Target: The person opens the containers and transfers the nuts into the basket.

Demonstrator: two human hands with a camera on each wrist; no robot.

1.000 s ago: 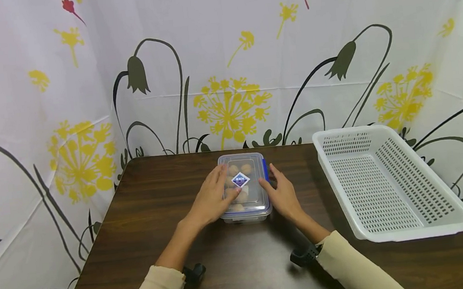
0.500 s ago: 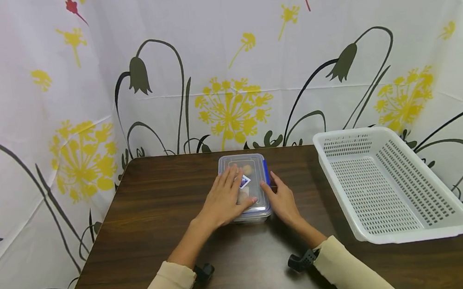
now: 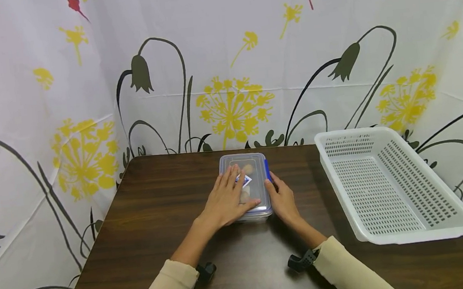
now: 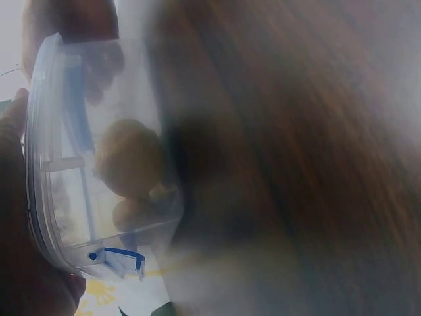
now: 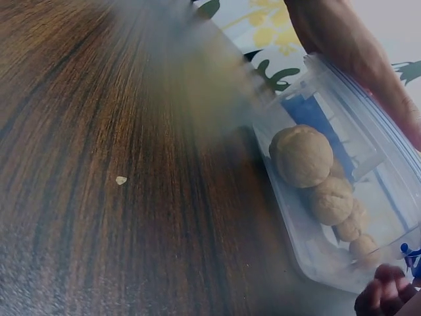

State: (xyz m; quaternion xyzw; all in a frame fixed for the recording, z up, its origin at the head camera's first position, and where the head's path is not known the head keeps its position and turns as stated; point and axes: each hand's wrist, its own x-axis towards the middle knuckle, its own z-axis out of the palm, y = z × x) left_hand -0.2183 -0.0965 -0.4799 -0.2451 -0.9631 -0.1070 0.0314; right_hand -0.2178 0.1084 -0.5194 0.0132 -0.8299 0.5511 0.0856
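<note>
A clear plastic food container (image 3: 257, 193) with a lid, a blue-and-white label (image 3: 246, 180) and blue clips stands on the dark wooden table. Several round tan balls (image 5: 301, 157) lie inside it; their exact kind is unclear. My left hand (image 3: 226, 201) rests on the lid with straight fingers, covering part of the label. My right hand (image 3: 284, 202) holds the container's right side, its thumb at the lid's edge by the blue clip (image 3: 267, 170). Curled right fingertips (image 5: 388, 289) show in the right wrist view. On the left side, another blue clip (image 4: 122, 258) stands out from the wall.
To the right, a white perforated basket (image 3: 387, 194) stands on the table (image 3: 156, 193). A small pale crumb (image 5: 121, 180) lies on the wood in the right wrist view. Behind the table hangs a flower-patterned curtain (image 3: 221, 34).
Over the last second my left hand has slid rightward, farther across the lid and partly over the label. My right hand has stayed at the clip side with little movement.
</note>
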